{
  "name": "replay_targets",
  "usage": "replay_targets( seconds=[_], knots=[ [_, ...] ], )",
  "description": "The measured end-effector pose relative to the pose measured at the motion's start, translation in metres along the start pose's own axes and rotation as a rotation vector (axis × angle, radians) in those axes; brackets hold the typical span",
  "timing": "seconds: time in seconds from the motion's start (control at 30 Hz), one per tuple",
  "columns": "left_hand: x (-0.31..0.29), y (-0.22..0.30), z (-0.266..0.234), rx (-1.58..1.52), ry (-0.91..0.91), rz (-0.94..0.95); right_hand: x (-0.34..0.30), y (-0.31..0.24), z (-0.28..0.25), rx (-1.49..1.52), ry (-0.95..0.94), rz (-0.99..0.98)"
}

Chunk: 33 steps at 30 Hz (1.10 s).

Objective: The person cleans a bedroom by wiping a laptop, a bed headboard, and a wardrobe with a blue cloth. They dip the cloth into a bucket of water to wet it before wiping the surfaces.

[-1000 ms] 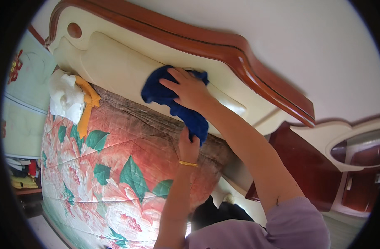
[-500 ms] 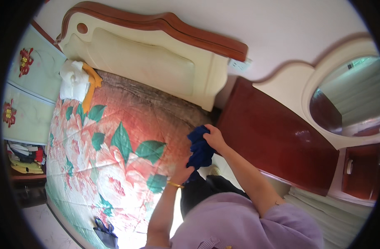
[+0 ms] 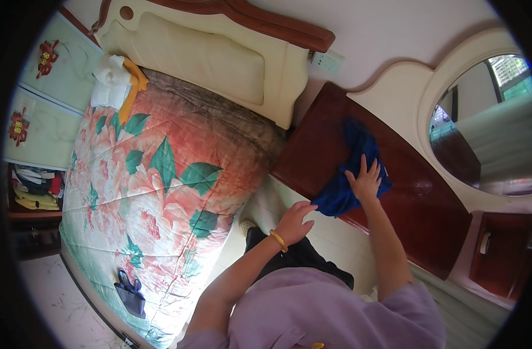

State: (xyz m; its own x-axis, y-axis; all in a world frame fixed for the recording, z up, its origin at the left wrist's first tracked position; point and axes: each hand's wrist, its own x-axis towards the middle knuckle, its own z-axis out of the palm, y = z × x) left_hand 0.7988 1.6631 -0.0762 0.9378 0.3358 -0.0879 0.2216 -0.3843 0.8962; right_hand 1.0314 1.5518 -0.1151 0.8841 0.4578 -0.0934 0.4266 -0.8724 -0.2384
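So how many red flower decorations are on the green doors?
2. One red flower decoration is on the upper green door panel, the other red flower decoration on the lower green door panel. More may be hidden past the edge.

Soft blue cloth [image 3: 350,177] lies on the glossy, dark red wood dresser top [image 3: 405,192]. At nine o'clock, a quilted, matt floral bedspread [image 3: 155,186]; at eleven, a padded cream headboard [image 3: 202,55] with polished wood trim.

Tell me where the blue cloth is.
In the head view, right of centre: the blue cloth lies on the dark red dresser top under the right hand, beside the bed.
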Motion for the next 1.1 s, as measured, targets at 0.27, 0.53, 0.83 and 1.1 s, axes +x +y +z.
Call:
replay_targets(
  seconds=[0.27,0.53,0.83,1.1],
  knots=[
    [-0.040,-0.034,-0.007,-0.102,-0.077,-0.434,0.137,-0.091,0.018,-0.058,-0.047,-0.021],
    [-0.052,-0.048,-0.003,-0.050,-0.041,-0.490,0.010,-0.136,0.048,0.099,-0.018,-0.635],
    [-0.014,-0.029,-0.016,0.080,-0.106,-0.358,-0.090,0.053,-0.006,-0.057,-0.240,-0.677],
    [-0.065,-0.064,0.003,-0.018,-0.117,-0.472,-0.139,0.165,-0.011,-0.209,-0.146,-0.403]
  ],
)
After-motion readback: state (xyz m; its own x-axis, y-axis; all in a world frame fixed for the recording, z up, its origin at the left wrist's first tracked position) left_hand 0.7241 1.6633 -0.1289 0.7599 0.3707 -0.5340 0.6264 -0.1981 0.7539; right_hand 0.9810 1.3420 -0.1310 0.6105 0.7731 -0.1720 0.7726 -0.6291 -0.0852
